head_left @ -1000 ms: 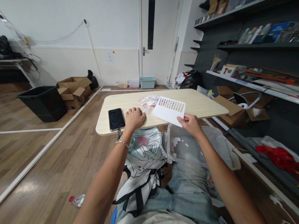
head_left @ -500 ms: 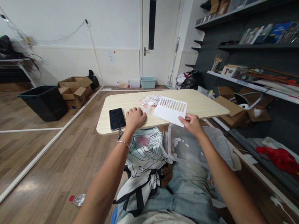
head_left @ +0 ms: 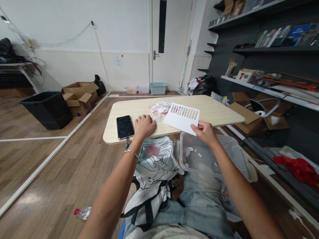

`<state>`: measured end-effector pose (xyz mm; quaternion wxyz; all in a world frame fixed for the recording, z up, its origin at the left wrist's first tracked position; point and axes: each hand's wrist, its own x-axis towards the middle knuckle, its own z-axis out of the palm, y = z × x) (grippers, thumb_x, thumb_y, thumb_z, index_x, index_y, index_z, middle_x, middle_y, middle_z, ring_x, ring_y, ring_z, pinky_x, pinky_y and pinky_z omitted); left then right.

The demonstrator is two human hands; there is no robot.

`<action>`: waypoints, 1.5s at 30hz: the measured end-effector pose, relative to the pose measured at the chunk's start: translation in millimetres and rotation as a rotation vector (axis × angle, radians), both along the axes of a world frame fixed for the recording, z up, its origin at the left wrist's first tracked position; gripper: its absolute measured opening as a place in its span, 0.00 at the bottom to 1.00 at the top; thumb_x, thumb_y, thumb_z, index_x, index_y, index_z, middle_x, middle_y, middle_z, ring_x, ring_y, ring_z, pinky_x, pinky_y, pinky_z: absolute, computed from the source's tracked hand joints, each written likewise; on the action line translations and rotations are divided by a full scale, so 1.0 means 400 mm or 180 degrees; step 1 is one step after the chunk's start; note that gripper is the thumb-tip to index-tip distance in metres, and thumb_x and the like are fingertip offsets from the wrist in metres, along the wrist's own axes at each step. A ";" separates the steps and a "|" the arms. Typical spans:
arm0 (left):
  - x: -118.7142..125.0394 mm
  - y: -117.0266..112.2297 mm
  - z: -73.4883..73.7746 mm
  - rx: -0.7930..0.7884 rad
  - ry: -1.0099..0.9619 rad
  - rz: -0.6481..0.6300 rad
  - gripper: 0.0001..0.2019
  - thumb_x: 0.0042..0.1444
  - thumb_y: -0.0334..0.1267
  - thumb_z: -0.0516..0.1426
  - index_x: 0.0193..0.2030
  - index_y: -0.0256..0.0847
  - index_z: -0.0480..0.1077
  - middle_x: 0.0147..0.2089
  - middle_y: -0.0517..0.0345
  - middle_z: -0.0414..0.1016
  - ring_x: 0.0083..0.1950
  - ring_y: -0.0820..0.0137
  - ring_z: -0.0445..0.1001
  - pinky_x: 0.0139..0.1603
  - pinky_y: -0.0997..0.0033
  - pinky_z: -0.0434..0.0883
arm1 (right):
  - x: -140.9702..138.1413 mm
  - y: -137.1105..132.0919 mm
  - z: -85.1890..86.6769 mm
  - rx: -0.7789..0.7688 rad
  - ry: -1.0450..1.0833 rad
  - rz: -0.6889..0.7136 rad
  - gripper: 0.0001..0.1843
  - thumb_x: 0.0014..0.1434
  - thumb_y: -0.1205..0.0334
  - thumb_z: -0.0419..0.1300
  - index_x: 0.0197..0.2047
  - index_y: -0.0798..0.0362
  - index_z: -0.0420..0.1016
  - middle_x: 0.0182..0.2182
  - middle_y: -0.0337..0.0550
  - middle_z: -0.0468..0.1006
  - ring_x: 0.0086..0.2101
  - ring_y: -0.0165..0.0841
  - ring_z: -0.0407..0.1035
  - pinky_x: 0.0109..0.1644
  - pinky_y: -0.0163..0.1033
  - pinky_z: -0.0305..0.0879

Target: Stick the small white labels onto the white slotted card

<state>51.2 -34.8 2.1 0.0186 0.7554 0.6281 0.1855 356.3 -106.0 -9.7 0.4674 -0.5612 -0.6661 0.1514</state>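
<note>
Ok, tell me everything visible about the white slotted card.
The white slotted card is thin and flat, apparently paper or plastic, with a row of rounded slots along its far edge. It is askew over the pale table, its near corner reaching past the edge. The right hand pinches it near that corner; whether it touches the table isn't clear.

can't read any text from where I'm standing, paper [head_left: 118, 60] on the wall [head_left: 52, 15] too tiny to make out, blue box [head_left: 300, 31] on the shelf [head_left: 271, 49] all blur
</note>
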 end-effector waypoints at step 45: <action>-0.001 -0.004 0.001 -0.0005 -0.0037 -0.0029 0.21 0.71 0.47 0.48 0.59 0.39 0.73 0.66 0.38 0.73 0.69 0.49 0.68 0.68 0.49 0.63 | -0.016 -0.013 0.005 0.0137 -0.0286 -0.0082 0.25 0.61 0.38 0.62 0.28 0.53 0.78 0.17 0.40 0.71 0.22 0.35 0.65 0.27 0.37 0.58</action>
